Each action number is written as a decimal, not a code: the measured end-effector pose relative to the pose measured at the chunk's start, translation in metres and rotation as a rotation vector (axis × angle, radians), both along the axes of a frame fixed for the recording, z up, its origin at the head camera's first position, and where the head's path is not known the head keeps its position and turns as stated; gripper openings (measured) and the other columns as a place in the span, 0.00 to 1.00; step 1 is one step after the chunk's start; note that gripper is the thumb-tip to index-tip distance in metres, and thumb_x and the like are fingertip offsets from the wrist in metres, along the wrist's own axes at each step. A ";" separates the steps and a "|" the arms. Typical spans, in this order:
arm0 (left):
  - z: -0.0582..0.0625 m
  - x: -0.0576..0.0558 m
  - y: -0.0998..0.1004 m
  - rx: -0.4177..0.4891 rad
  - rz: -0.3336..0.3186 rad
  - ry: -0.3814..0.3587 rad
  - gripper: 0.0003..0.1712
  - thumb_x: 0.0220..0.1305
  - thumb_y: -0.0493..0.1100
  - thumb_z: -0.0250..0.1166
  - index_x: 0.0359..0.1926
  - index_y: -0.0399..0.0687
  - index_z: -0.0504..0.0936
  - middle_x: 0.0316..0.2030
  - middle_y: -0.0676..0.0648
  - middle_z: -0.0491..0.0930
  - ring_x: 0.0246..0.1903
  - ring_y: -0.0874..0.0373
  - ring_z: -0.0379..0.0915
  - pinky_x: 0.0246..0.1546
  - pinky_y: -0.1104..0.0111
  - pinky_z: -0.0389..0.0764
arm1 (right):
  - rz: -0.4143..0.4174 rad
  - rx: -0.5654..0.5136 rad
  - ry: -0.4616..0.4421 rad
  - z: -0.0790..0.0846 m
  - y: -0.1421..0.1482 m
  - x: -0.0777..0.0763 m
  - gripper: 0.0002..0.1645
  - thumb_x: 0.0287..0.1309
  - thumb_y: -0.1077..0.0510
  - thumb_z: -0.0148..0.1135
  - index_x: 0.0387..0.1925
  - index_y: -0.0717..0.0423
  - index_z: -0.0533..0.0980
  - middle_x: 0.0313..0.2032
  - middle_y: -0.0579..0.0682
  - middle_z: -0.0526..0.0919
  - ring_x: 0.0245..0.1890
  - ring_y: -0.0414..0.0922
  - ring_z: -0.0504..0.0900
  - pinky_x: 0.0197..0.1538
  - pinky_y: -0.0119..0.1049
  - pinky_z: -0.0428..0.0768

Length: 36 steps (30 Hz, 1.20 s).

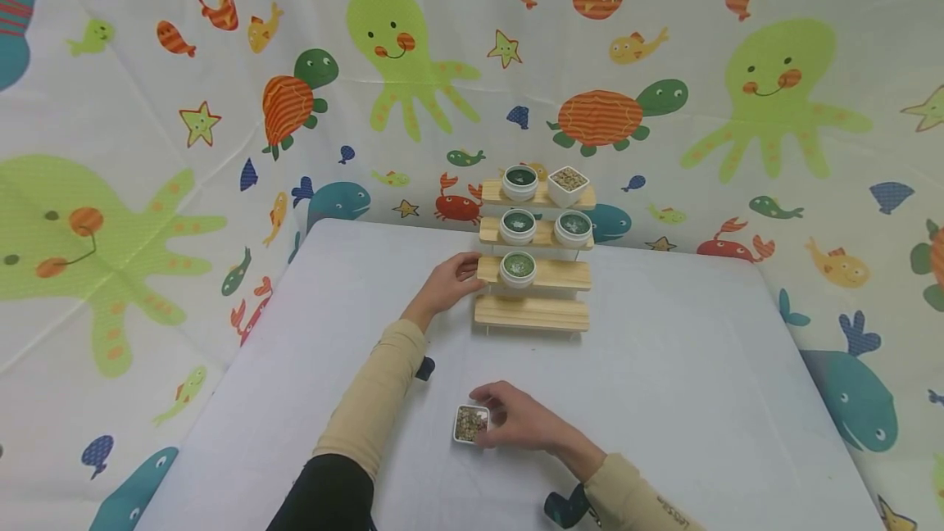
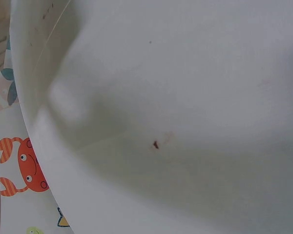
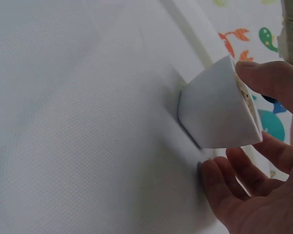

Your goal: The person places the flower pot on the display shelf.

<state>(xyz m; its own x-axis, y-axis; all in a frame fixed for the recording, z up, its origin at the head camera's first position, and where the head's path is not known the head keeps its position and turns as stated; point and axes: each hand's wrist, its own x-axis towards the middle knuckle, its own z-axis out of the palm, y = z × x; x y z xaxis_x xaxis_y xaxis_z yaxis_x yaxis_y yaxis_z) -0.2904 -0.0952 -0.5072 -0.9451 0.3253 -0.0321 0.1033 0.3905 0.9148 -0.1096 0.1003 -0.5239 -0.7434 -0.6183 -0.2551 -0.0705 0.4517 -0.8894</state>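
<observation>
A tiered wooden stand with several stepped boards stands toward the table's far side. At its left end, my left hand holds the end of the second board from the front, fingers and thumb on either side. Closer to me, a small white square bowl of dry, grain-like bits stands on the table. My right hand grips that bowl from the right; in the right wrist view the thumb lies over its rim and the other fingers curve round the opposite side. The left wrist view shows mostly white cloth, not the grip.
Round white pots with green contents stand on the stand: one on the second board from the front, two on the third, one on top beside another square bowl. White cloth covers the table; a sea-animal curtain hangs behind.
</observation>
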 end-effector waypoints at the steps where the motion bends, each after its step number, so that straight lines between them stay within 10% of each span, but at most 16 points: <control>1: 0.000 0.000 0.000 0.001 0.000 -0.001 0.36 0.62 0.45 0.69 0.68 0.39 0.67 0.62 0.41 0.72 0.62 0.51 0.70 0.64 0.67 0.73 | 0.004 -0.002 0.002 -0.001 0.000 0.000 0.36 0.48 0.54 0.74 0.60 0.55 0.72 0.55 0.48 0.75 0.52 0.46 0.74 0.55 0.36 0.79; 36: -0.001 -0.002 0.000 0.010 -0.008 -0.004 0.37 0.62 0.46 0.69 0.68 0.40 0.66 0.62 0.41 0.72 0.62 0.51 0.71 0.64 0.67 0.73 | -0.019 0.001 0.086 -0.011 -0.006 0.003 0.34 0.46 0.52 0.76 0.56 0.50 0.75 0.50 0.42 0.75 0.49 0.39 0.75 0.54 0.33 0.79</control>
